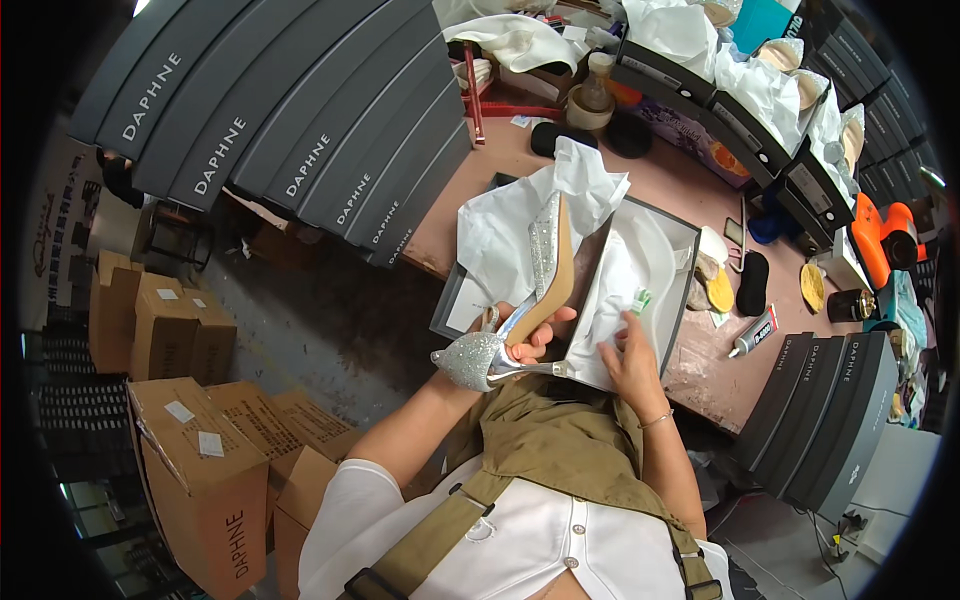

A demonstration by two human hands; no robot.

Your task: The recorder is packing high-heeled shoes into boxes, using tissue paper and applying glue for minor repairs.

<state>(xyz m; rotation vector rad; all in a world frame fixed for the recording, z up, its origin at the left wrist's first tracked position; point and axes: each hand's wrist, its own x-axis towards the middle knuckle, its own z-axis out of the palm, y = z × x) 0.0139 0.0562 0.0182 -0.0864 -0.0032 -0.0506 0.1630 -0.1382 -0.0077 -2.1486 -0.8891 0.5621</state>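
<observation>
My left hand is closed around a silver glitter high-heeled shoe. Its tan sole faces right and its pointed glittery toe lies nearest me. Over the open dark grey shoebox reaches my right hand, index finger stretched out and thumb apart. That fingertip is at a small green-and-white packet on the white tissue paper lining the box; whether it grips the packet is unclear. Behind the shoe, crumpled white tissue spreads over another dark grey box part.
Stacked dark grey shoeboxes rise at left, more at right. A glue tube, yellow sponge and orange tool lie right on the pink table. Open boxes stand behind; cardboard cartons sit lower left.
</observation>
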